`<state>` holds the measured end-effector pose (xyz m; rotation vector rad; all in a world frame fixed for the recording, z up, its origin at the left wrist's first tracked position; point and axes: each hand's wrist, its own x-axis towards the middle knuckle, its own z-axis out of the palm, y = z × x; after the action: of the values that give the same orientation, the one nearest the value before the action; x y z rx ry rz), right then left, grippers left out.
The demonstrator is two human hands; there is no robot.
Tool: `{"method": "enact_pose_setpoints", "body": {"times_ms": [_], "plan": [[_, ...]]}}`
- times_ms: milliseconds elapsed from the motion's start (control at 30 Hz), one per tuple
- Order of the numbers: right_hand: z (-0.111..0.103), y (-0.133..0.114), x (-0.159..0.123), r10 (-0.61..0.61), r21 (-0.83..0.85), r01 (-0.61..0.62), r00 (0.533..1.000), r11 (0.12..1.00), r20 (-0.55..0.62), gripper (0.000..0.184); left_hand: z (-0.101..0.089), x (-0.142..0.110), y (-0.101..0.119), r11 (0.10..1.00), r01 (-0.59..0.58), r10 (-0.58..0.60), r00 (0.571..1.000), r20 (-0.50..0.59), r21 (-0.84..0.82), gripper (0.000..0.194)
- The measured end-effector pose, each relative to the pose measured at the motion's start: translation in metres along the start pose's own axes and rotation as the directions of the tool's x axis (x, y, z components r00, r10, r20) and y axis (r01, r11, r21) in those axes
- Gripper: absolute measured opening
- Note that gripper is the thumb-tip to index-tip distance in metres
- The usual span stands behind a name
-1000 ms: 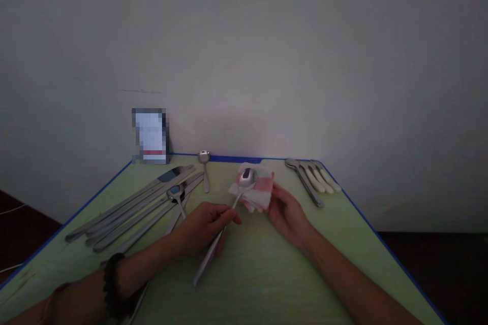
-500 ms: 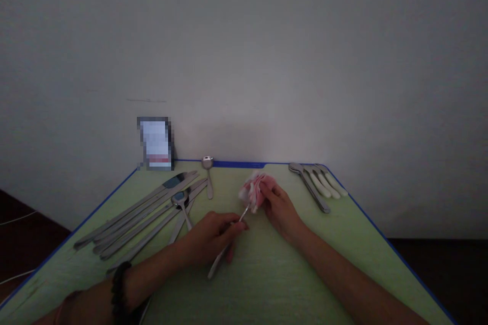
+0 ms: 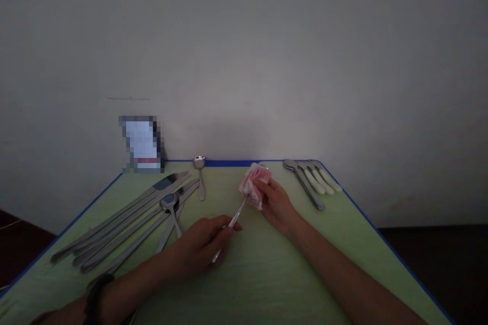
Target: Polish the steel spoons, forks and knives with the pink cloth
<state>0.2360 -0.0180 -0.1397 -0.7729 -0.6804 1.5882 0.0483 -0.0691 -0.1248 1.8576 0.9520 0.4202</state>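
My left hand (image 3: 209, 241) is closed around the slim metal handle of a piece of cutlery (image 3: 237, 214), which slants up to the right. Its far end disappears into a crumpled pink-and-white cloth (image 3: 256, 183), so I cannot tell its kind. My right hand (image 3: 276, 205) pinches that cloth around the hidden end. Just left of my left hand a metal spoon (image 3: 170, 202) lies across several table knives (image 3: 125, 218). Another spoon (image 3: 199, 163) lies by itself near the table's back edge.
On the right are stacked metal spoons (image 3: 305, 185) beside several white-handled utensils (image 3: 324, 180). A blurred phone-like screen (image 3: 143, 142) leans on the wall at the back left. The green table (image 3: 267, 284) has a blue rim and meets the wall.
The camera view has shifted, moving the table items left in the picture. The handle has turned in my left hand, and the cloth has folded differently around its far end.
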Motion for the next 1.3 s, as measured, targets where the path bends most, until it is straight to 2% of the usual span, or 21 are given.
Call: {"method": "enact_pose_setpoints", "body": {"times_ms": [100, 233, 400, 567, 733, 900, 1033, 1300], "plan": [[-0.001, 0.0, 0.001, 0.029, 0.009, -0.029, 0.999, 1.0, 0.018, 0.021, 0.0, 0.0, -0.002, 0.999, 0.02, -0.02, 1.0, 0.003, -0.036, 0.037], [-0.003, -0.001, 0.002, 0.043, 0.014, -0.044, 0.998, 0.999, 0.052, 0.029, 0.001, 0.002, -0.005, 0.997, 0.043, -0.046, 0.998, -0.051, -0.067, 0.035], [-0.003, -0.001, 0.001, 0.029, 0.024, -0.029, 0.999, 0.999, 0.015, 0.024, 0.001, 0.003, -0.002, 0.992, 0.062, -0.068, 0.996, -0.054, -0.106, 0.033], [-0.002, 0.002, 0.0, -0.023, 0.015, 0.023, 1.0, 1.0, 0.004, 0.018, 0.0, 0.002, 0.0, 0.998, 0.031, -0.034, 0.998, -0.053, -0.046, 0.033], [0.0, 0.004, 0.0, -0.112, 0.052, 0.115, 0.992, 0.992, -0.054, 0.027, -0.002, 0.004, 0.0, 0.999, -0.014, 0.016, 0.998, -0.059, 0.046, 0.036], [0.003, 0.002, -0.001, -0.127, 0.085, 0.137, 0.985, 0.987, -0.119, 0.035, -0.002, 0.005, -0.003, 0.998, -0.015, 0.02, 0.996, -0.086, 0.067, 0.042], [0.004, 0.002, -0.003, -0.143, 0.001, 0.144, 0.986, 0.99, -0.081, 0.033, -0.001, 0.002, -0.004, 0.993, -0.032, 0.038, 0.998, -0.054, 0.111, 0.042], [0.006, 0.007, -0.021, -0.039, -0.292, 0.056, 0.997, 0.955, 0.066, 0.035, -0.001, 0.003, -0.001, 0.989, -0.07, 0.074, 0.997, -0.024, 0.132, 0.038]]}}
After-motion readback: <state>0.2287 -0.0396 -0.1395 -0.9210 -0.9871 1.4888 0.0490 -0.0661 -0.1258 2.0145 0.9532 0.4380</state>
